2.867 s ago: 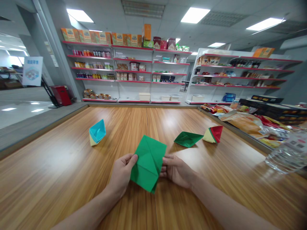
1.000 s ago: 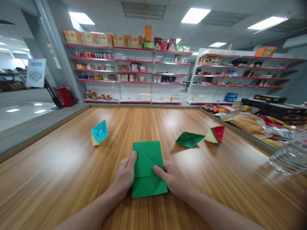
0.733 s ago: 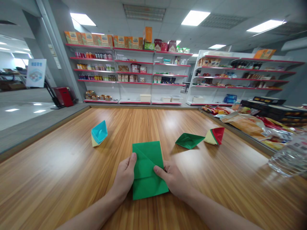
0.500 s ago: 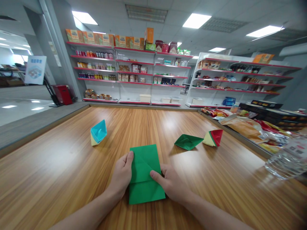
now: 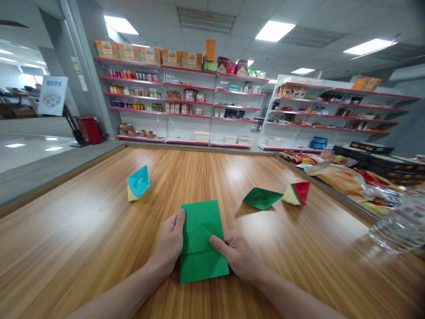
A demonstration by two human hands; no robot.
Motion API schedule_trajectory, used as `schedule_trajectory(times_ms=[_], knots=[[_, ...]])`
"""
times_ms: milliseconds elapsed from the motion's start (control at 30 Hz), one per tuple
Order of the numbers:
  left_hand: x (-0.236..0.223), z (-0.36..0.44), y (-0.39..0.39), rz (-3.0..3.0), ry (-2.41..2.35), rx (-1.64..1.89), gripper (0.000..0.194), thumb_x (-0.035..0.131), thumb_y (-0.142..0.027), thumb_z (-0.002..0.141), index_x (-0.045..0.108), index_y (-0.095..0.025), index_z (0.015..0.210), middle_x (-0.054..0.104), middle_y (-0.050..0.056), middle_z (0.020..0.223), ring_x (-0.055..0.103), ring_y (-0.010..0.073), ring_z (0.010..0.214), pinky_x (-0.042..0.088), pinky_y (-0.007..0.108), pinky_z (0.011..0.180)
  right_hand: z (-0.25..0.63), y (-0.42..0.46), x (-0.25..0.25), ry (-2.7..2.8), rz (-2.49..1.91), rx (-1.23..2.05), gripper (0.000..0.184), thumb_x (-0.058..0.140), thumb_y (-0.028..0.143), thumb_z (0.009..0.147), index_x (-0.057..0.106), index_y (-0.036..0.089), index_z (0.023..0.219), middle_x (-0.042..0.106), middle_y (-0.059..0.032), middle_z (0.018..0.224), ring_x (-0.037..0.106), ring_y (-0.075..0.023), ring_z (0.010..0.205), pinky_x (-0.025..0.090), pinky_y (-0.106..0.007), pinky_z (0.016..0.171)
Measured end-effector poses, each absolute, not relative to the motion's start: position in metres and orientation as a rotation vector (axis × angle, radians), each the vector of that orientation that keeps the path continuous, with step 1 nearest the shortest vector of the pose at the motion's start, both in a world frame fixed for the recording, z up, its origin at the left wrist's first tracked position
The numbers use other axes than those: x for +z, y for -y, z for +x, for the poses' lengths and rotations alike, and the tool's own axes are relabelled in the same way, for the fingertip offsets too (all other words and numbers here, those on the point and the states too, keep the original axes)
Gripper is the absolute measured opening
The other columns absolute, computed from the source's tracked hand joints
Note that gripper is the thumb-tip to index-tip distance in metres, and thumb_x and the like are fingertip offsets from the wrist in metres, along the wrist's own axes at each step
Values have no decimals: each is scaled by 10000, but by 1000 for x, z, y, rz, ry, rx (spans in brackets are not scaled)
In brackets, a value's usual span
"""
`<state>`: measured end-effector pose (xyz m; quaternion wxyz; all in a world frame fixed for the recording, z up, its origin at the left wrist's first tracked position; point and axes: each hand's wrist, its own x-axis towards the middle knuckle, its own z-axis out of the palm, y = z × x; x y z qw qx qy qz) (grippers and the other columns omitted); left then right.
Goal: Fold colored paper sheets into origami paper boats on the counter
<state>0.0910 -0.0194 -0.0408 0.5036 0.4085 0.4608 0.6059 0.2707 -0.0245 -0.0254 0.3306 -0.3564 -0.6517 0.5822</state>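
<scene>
A folded sheet of green paper (image 5: pixel 202 239) is held upright-lengthwise just above the wooden table (image 5: pixel 109 248). My left hand (image 5: pixel 171 237) grips its left edge, thumb on the front near the upper corner. On the right edge my right hand (image 5: pixel 237 252) pinches it, thumb lying on the face by a raised diagonal crease. The fingers behind the paper are hidden. Beyond my hands, a dark green folded paper boat (image 5: pixel 262 199) lies to the right, close to a red, green and yellow folded paper piece (image 5: pixel 296 194). A blue and yellow folded paper piece (image 5: pixel 138 183) stands at the left.
Along the table's right side lie snack packets (image 5: pixel 332 177), stacked black boxes (image 5: pixel 378 161) and a clear plastic bottle (image 5: pixel 396 228). White shelves (image 5: pixel 186 122) with goods stand past the far edge. A sign board (image 5: pixel 52 96) and a red box (image 5: pixel 89 130) are at the left.
The diagonal crease on the green paper looks shorter and flatter near my right thumb. Both hands keep their hold. The whole view has shifted slightly.
</scene>
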Motion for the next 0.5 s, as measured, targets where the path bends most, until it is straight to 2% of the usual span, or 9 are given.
schedule_trajectory(times_ms=[200,333,500], knots=[[-40,91,20,984,-1122,1428,422,492,-544,836,627,-150,770,648,21,660,581,168,594,445,245,553,272,25,-24,1742,-897,1519,543,535,624,771,687,107,703,626,-54,625,576,-161,594,462,-251,528],[-41,91,21,998,-1148,1471,399,498,-526,843,623,-151,787,636,11,652,556,155,572,416,227,512,274,25,-26,1744,-948,1457,535,549,611,769,667,108,631,592,-39,570,520,-130,528,411,-225,466],[-36,94,22,947,-1077,1446,379,545,-496,827,644,-131,842,673,50,748,587,166,630,426,226,519,273,24,-27,1625,-980,1435,554,532,623,772,644,114,585,537,-27,506,487,-124,492,383,-227,441]])
